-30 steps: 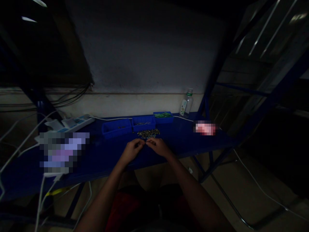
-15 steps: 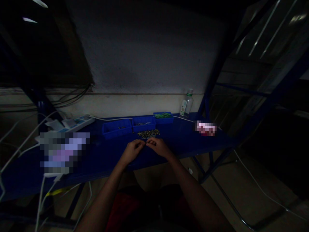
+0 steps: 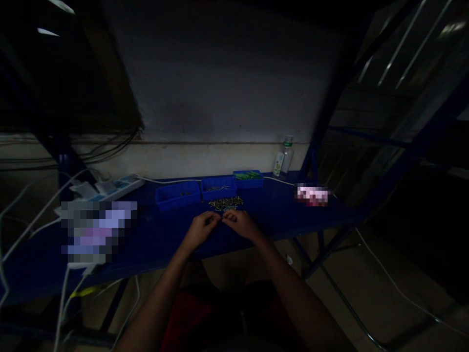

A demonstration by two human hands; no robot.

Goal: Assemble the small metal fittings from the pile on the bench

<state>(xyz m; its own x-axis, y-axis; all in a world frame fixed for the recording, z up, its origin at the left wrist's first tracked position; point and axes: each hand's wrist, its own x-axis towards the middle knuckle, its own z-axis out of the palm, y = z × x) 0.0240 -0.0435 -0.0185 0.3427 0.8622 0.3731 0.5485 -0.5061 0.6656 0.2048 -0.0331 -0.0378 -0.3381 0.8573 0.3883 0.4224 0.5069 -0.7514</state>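
My left hand (image 3: 201, 228) and my right hand (image 3: 239, 222) meet fingertip to fingertip above the blue table (image 3: 157, 244). Both are closed in a pinch around something tiny and dark between them, too small and dim to name. Just beyond my fingers lies a pile of small shiny metal pieces (image 3: 225, 203). Behind it stand a blue bin (image 3: 178, 201) with a few small pieces, a second blue bin (image 3: 219, 193) with thin metal pieces, and a third blue bin (image 3: 249, 185) holding green items.
A clear bottle (image 3: 284, 159) stands at the back right by the wall. A power strip (image 3: 119, 187) with plugs and white cables lies at the left, near a blurred-out object (image 3: 98, 232). Another blurred-out object (image 3: 312, 194) sits at the right. Blue frame posts (image 3: 314, 161) flank the table.
Hardly anything differs. Both hands stay pinched together at the same spot in front of the metal pile, and the view has shifted very slightly.
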